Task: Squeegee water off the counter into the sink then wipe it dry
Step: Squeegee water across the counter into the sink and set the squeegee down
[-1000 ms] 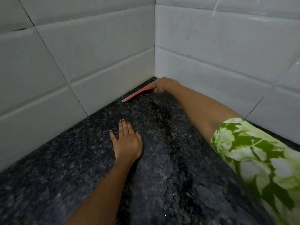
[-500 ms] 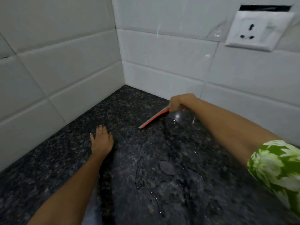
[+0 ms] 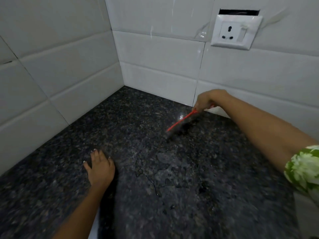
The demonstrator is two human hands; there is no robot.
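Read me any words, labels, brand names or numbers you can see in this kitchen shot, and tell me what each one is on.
None can be read.
Wall socket: plain white plate with pin holes and a switch, no lettering shows.
Red squeegee in the right hand: no print visible, partly blurred.
Wall tiles and granite counter: no writing.

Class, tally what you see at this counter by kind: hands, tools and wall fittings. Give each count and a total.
Bare hands: 2, left hand, right hand
Red-handled squeegee: 1
White plastic wall socket: 1
Total: 4
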